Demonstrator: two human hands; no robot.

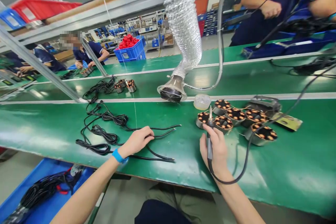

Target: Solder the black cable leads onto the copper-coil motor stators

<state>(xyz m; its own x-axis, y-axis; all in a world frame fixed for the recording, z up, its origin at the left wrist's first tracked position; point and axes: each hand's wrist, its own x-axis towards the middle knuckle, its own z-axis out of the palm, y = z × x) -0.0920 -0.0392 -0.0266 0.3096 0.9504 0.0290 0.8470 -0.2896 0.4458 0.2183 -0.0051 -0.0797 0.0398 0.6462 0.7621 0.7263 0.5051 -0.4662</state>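
Note:
My right hand [216,147] is closed around a soldering iron [209,143], its tip pointing up and away from me. Just beyond it several motor stators [223,123] with copper windings stand in a cluster on the green bench. My left hand [139,138], wearing a blue wristband, pinches a black power cord [164,133] near its stripped end. More black cords [105,134] lie coiled to the left of that hand, and two other cord ends rest on the bench close by. The fingertips partly hide the pinched cord.
A silver fume duct [183,24] hangs over the bench, its hood [172,89] low behind my hands. A round translucent container [202,102] and a soldering iron stand [264,105] sit near the stators. A blue bin [34,196] holds cords at lower left. Other people work across the bench.

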